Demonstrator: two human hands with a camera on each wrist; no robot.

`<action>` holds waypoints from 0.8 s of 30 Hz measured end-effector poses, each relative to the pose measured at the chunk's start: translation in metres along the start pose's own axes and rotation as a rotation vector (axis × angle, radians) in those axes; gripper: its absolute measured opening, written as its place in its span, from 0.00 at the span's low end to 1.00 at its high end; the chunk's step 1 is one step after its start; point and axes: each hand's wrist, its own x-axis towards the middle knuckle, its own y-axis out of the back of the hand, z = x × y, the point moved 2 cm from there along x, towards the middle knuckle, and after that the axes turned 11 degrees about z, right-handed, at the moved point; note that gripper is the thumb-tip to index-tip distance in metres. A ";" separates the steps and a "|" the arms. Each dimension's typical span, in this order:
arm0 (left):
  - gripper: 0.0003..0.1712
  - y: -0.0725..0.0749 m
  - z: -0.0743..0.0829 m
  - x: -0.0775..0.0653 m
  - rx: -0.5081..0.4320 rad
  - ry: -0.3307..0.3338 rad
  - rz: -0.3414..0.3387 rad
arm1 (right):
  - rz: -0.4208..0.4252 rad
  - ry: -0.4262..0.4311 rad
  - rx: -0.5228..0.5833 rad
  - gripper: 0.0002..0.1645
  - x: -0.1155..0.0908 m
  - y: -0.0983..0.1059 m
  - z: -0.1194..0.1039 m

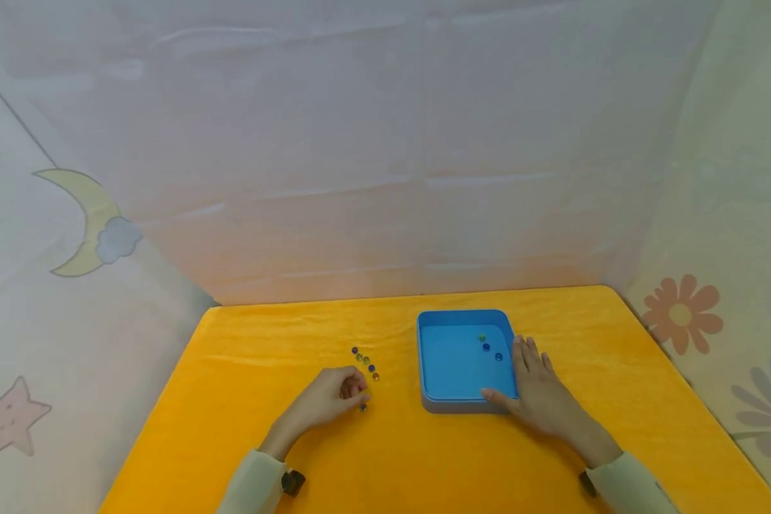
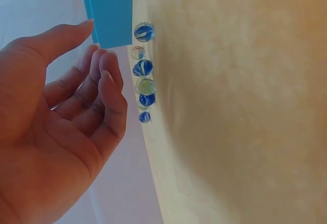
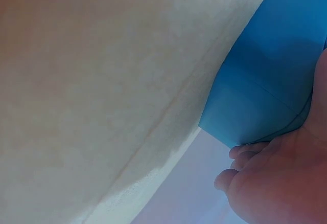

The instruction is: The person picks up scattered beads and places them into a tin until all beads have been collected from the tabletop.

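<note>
My left hand (image 1: 330,396) hovers over the yellow cloth, fingers loosely bent and thumb apart, nothing between them in the left wrist view. Just below its fingertips lies a blue glass marble (image 1: 363,407). Beyond them several more marbles (image 2: 144,68), blue, greenish and one orange-tinted, form a slanting line. To the right stands a square blue tray (image 1: 427,405) with low walls. Inside it, toward the far right, are a green marble (image 1: 482,338) and two blue marbles (image 1: 498,356). My right hand (image 1: 542,400) rests against the tray's near right corner, fingers extended along its side, thumb over the front rim.
A yellow cloth (image 1: 231,428) covers the table. Pale curtains (image 1: 385,143) rise behind it and on both sides, printed with a moon (image 1: 77,187), a star (image 1: 14,417) and flowers (image 1: 681,314). Dark wrist devices (image 1: 293,482) sit at both cuffs.
</note>
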 end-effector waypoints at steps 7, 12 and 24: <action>0.11 0.000 -0.006 -0.008 -0.003 0.023 -0.048 | -0.003 -0.005 0.007 0.75 0.000 0.000 0.002; 0.16 -0.002 -0.009 -0.010 0.011 0.011 -0.077 | -0.005 -0.007 0.009 0.75 0.001 0.001 0.003; 0.15 -0.007 -0.010 -0.012 0.072 -0.033 -0.100 | 0.003 0.009 0.020 0.74 0.001 0.004 -0.002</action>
